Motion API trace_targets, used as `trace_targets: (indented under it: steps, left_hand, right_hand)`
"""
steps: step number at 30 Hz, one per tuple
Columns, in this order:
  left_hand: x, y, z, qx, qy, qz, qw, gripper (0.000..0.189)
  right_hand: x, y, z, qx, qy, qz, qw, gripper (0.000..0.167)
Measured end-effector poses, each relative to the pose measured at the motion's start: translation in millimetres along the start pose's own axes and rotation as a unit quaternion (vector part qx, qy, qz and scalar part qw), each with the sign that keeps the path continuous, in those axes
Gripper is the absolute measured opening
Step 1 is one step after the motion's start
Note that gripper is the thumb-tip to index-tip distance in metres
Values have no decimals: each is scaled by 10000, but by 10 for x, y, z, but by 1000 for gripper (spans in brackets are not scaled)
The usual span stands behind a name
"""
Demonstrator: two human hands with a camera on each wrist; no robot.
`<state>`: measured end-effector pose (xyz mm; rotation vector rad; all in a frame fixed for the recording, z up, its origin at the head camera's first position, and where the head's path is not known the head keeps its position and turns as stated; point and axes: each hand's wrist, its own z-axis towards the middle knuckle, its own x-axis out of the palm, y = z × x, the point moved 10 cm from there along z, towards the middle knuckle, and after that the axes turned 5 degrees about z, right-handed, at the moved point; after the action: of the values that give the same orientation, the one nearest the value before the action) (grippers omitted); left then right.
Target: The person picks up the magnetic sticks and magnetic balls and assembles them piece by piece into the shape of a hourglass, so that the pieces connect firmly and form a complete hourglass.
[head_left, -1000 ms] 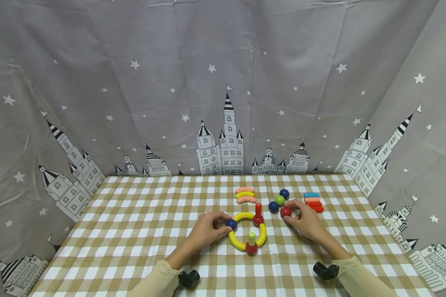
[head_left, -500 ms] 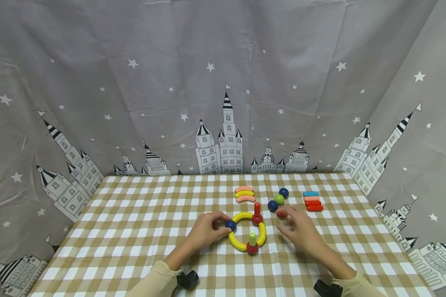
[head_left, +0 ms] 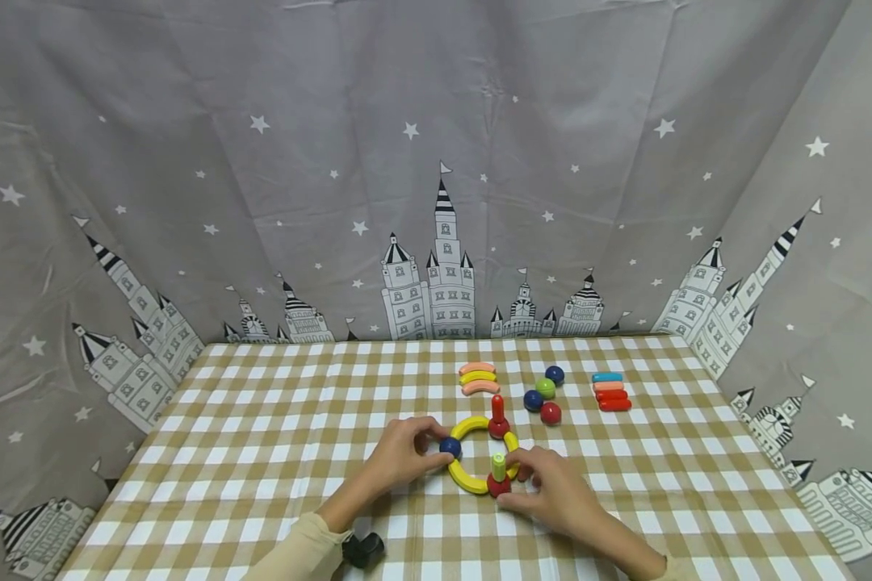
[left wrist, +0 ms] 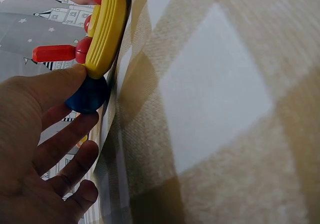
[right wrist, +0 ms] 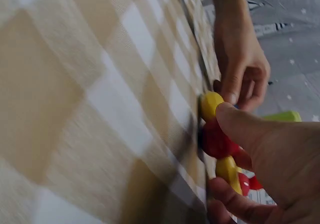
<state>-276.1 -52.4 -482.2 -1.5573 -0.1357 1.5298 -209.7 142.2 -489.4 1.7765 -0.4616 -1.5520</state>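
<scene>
Backdrop (head_left: 320,202): grey cloth printed with castles and stars, behind a checked tablecloth (head_left: 262,420).
Yellow ring (head_left: 466,479): curved pieces joined by balls, flat on the cloth between both hands.
Left hand (head_left: 405,453): I see thumb and forefinger pinching the blue ball (head_left: 450,448) at nine o'clock.
Right hand (head_left: 558,494): thumb and fingers closed round the red ball (head_left: 497,486), green peg (head_left: 498,466) upright, at five o'clock.
Red peg (head_left: 497,407): standing at one o'clock.
Straight rods (head_left: 610,394): four, towards two o'clock.
</scene>
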Motion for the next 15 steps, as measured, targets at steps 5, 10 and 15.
trace_targets:
  steps: [5,10,15]
  left_hand:
    - [4,-28,-34,67,41,49,10000,21]
    - [45,-83,-99,19,428,-204,9989,18]
    - [177,-232,-188,25,1113,-594,9920,15]
  right_hand:
    - [3,10,-9,-20,-86,-80,9999,40]
    - [-79,-57,-3,-127,-17,207,9997,36]
    - [-208,-178,61,-218,73,494,9985,30]
